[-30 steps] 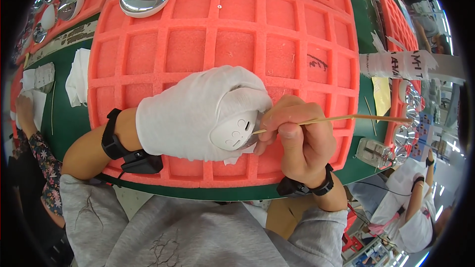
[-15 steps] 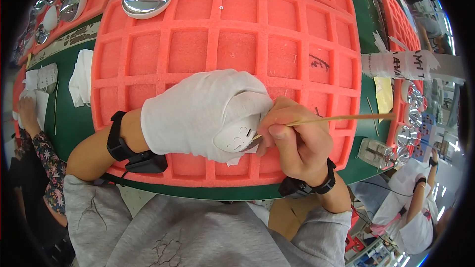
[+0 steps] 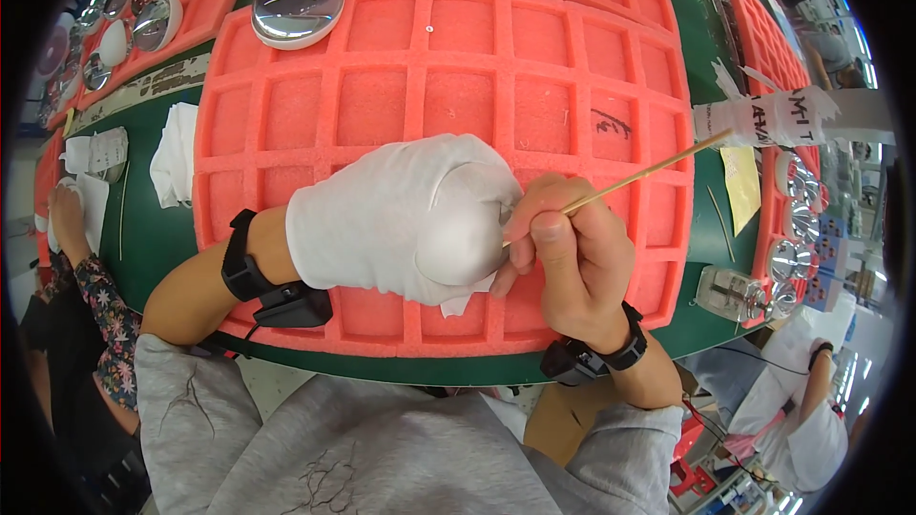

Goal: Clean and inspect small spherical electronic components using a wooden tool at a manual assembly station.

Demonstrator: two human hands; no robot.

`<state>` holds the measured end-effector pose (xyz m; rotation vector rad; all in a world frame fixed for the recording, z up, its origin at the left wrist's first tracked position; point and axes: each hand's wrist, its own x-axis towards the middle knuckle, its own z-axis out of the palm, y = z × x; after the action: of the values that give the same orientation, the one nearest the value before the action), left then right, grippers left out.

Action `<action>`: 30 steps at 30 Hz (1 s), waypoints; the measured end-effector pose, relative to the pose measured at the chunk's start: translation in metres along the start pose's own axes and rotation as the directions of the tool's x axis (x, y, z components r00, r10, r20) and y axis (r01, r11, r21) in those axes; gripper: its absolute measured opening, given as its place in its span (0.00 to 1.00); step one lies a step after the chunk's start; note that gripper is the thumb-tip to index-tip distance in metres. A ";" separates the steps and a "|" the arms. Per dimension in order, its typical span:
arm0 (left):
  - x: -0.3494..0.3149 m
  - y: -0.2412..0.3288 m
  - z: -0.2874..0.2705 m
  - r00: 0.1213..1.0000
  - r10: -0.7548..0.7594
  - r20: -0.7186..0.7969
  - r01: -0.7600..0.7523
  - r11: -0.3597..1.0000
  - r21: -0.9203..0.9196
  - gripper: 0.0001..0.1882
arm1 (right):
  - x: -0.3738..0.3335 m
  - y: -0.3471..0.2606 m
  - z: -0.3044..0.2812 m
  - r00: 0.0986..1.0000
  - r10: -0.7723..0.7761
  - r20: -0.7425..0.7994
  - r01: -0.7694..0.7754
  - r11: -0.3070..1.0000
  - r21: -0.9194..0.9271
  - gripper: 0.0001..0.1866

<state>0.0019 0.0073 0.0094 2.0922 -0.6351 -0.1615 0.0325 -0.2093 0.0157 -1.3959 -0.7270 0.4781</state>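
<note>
In a white glove, my left hand [image 3: 401, 215] is closed around a smooth, white rounded piece [image 3: 462, 227], whose far side is hidden by the fingers. My bare right hand [image 3: 577, 262] pinches a thin wooden stick [image 3: 649, 172], which slants up to the right. The stick's lower end reaches the right edge of the white piece; whether it touches cannot be made out. A scrap of white cloth or paper [image 3: 456, 306] pokes out under the left hand. Both hands are over a pink foam tray [image 3: 415, 133] with square pockets.
A mirrored dome on a white base [image 3: 298, 6] sits at the tray's far left corner. White cloth [image 3: 176, 154] lies left of the tray. A glass jar [image 3: 727, 294] stands to the right, beside more mirrored domes [image 3: 786, 262]. A co-worker's hand [image 3: 69, 215] shows at far left.
The white piece has turned: its slotted face is out of sight and a smooth curved side shows. The stick's outer end has swung upward. The whole view has shifted slightly.
</note>
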 end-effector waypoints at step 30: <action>0.000 0.007 0.001 1.000 0.005 -0.031 -0.002 0.996 0.092 0.24 | 0.013 0.003 -0.011 0.857 -0.399 0.326 0.504 0.779 -0.371 0.04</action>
<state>-0.0013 0.0036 0.0144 2.1781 -0.6379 -0.0996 0.0501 -0.2078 0.0149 -1.5289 -1.3982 0.0800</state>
